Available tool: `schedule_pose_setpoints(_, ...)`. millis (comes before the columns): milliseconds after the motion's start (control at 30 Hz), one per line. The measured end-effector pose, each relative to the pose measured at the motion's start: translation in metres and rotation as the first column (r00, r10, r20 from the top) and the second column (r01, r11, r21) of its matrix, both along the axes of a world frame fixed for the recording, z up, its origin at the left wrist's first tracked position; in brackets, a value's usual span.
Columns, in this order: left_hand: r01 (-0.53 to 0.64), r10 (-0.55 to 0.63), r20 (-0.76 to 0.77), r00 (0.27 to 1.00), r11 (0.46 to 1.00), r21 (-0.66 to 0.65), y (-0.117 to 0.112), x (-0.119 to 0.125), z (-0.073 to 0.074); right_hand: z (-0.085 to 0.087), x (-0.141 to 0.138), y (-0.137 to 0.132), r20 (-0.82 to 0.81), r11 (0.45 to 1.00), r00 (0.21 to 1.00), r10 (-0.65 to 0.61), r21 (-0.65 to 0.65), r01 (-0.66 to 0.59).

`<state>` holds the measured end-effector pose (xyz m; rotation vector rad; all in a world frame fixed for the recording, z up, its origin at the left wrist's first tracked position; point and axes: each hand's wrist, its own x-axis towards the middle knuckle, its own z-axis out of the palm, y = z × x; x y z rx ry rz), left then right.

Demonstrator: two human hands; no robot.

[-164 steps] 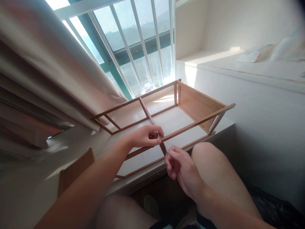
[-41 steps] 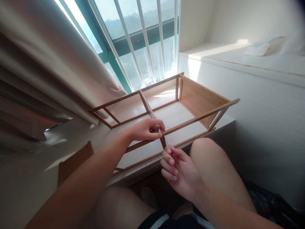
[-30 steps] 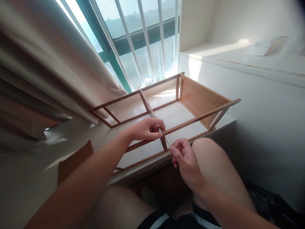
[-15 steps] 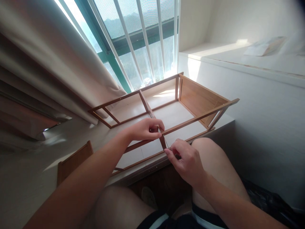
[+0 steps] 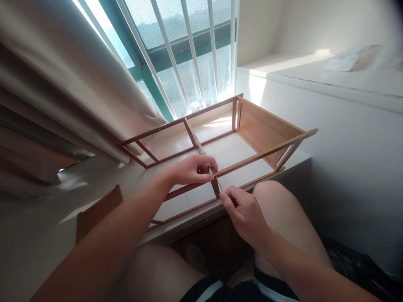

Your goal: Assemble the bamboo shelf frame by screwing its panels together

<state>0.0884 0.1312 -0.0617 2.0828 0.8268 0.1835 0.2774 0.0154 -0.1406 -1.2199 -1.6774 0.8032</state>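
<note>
A brown wooden frame (image 5: 264, 153) with long rails and a crossbar lies before me. My left hand (image 5: 197, 168) is closed around the joint where the crossbar meets the near upper rail, thumb and fingertips pinching the wood. Just below and right of it, my right hand (image 5: 241, 205) is closed on a thin metal tool (image 5: 220, 185) that looks like a hex key. Its slim shaft runs up toward the joint under my left fingertips; its tip is hidden there, and my fingers cover the other end.
At the frame's right end stands a wooden panel (image 5: 264, 126). A separate wooden panel (image 5: 99, 209) lies left. Beyond are a curtain (image 5: 69, 75) and a barred window (image 5: 189, 54). A white ledge (image 5: 292, 69) is at right, a black plastic bag (image 5: 359, 260) at lower right.
My right hand has shifted slightly right, its fingers now drawn closer together around the tool, with more of the shaft showing. My left hand stays at the joint.
</note>
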Motion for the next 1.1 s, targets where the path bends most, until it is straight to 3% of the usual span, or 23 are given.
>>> schedule_pose_setpoints(300,0.010,-0.010,0.000,1.000,1.000,-0.011,0.000,-0.001,-0.001,0.002,-0.012,-0.004,-0.315,0.967,0.949,0.005,-0.241,-0.085)
schedule_pose_setpoints(433,0.005,-0.005,0.001,1.000,1.000,0.017,0.000,-0.001,-0.001,0.001,-0.020,-0.006,-0.590,0.883,0.806,-0.044,-0.400,-0.245)
schedule_pose_setpoints(533,-0.002,0.002,0.008,1.000,1.000,0.031,0.000,0.000,0.000,0.004,-0.026,-0.008,-0.733,0.826,0.671,-0.115,-0.445,-0.345)
schedule_pose_setpoints(667,-0.005,0.004,0.004,1.000,1.000,0.028,0.000,0.001,0.000,0.013,-0.029,-0.011,-0.847,0.766,0.486,-0.216,-0.456,-0.453)
schedule_pose_setpoints(833,-0.002,0.002,-0.005,1.000,0.999,0.043,0.000,0.001,0.001,0.015,-0.030,-0.013,-0.926,0.704,0.270,-0.264,-0.377,-0.603)
schedule_pose_setpoints(1000,0.005,-0.004,-0.009,1.000,0.999,0.032,0.000,0.001,0.002,0.015,-0.030,-0.013,-0.950,0.677,0.168,-0.263,-0.306,-0.670)
schedule_pose_setpoints(1100,0.005,-0.005,-0.008,1.000,0.999,0.037,0.000,0.000,0.002,0.015,-0.031,-0.012,-0.952,0.675,0.188,-0.241,-0.304,-0.672)
